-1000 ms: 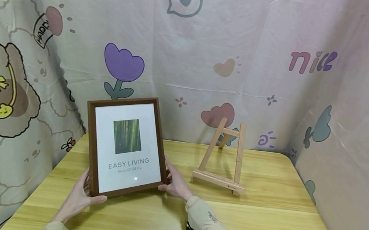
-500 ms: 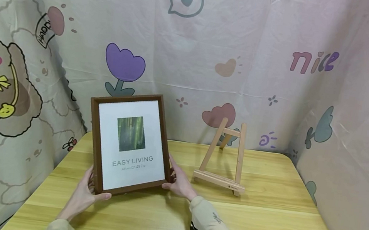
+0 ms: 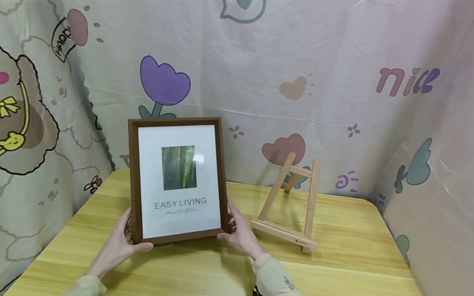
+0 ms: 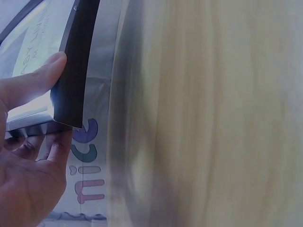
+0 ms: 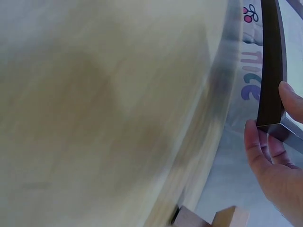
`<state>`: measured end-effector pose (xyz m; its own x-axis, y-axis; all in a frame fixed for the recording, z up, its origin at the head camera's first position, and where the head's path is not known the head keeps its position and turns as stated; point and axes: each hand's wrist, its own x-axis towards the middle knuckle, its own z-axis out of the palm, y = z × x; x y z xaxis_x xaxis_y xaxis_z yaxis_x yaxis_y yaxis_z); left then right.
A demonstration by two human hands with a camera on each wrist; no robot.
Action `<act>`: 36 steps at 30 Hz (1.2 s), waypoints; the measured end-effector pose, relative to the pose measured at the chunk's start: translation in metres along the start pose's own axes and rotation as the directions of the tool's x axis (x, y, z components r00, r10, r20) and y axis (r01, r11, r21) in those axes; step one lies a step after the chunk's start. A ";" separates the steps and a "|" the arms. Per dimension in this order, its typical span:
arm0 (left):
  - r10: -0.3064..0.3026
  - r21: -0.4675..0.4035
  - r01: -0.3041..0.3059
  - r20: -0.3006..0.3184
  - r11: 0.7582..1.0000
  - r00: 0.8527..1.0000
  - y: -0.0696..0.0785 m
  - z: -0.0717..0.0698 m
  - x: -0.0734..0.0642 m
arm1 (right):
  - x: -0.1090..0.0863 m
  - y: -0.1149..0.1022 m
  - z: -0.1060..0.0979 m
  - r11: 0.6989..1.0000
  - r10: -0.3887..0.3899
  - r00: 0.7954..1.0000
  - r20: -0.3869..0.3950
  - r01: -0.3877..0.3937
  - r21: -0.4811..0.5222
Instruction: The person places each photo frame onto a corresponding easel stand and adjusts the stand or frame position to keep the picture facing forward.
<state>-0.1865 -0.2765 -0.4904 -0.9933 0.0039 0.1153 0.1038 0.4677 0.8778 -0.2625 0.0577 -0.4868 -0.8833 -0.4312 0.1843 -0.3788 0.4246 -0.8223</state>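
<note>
A brown picture frame (image 3: 139, 185) with a white sheet, a green forest picture and the words "EASY LIVING" is held up, leaning to the left, over the left half of the table. My left hand (image 3: 118, 247) grips its lower left corner, thumb on the front and fingers behind. At the lower right corner my right hand (image 3: 243, 235) pinches it the same way. Both wrist views show the frame's dark edge between thumb and fingers. A small wooden easel (image 3: 284, 232) stands on the table to the right of my right hand.
The light wooden table (image 3: 357, 294) reaches back to a patterned cloth (image 3: 238, 68) that hangs behind and on both sides. In the right wrist view, part of the easel (image 5: 232, 217) shows at the bottom edge.
Both hands have carried the picture frame a little to the right and upward. The easel stays where it stood; the head view has shifted slightly.
</note>
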 end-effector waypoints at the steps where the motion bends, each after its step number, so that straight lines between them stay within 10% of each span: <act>1: 0.004 -0.001 -0.004 -0.001 1.000 1.000 0.001 0.001 0.001 | 0.000 0.000 -0.001 1.000 -0.004 1.000 -0.005 0.004 -0.005; 36: 0.123 0.019 -0.123 0.032 0.992 0.992 0.032 0.039 0.033 | -0.026 0.011 -0.053 1.000 0.004 0.992 -0.129 -0.006 -0.014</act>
<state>-0.2181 -0.2274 -0.4766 -0.9742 0.0897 0.2070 0.2244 0.4800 0.8481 -0.2584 0.1155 -0.4718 -0.9131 -0.3232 0.2487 -0.3773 0.4381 -0.8159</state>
